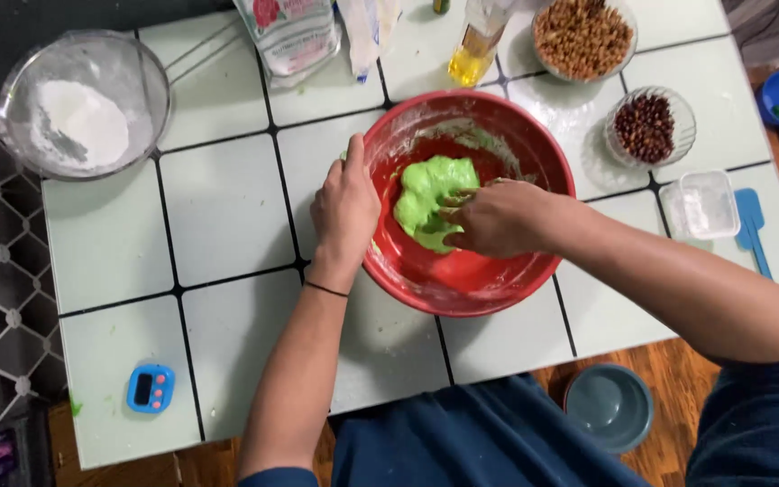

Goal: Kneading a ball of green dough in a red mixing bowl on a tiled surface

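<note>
Your left hand (344, 209) grips the left rim of the red bowl (462, 280), thumb pointing up along the edge and fingers folded over the rim, so the grip is clamped on the bowl. Your right hand (498, 218) reaches in from the right and presses into the green dough (430, 194); its fingers are curled onto the lump and sink into its right side, a closed grip on the dough. The dough sits in the middle of the bowl, a little toward the left wall, and flour streaks smear the far inner wall.

The bowl stands on the pale tiled table (227, 207), near its middle. Far left of it is a clear measuring jug (87, 104) with white flour inside. Beyond the bowl stand a plastic bag (290, 36) and a bottle of yellow oil (475, 45). To the far right are a glass bowl of light-brown nuts (583, 38) and, nearer, a smaller glass dish of dark beans (646, 126). Right of those lie a small clear plastic tub (701, 206) and a blue spatula (752, 225). A blue timer (151, 388) lies at the near left corner. A grey bowl (608, 406) sits on the floor by your lap.
</note>
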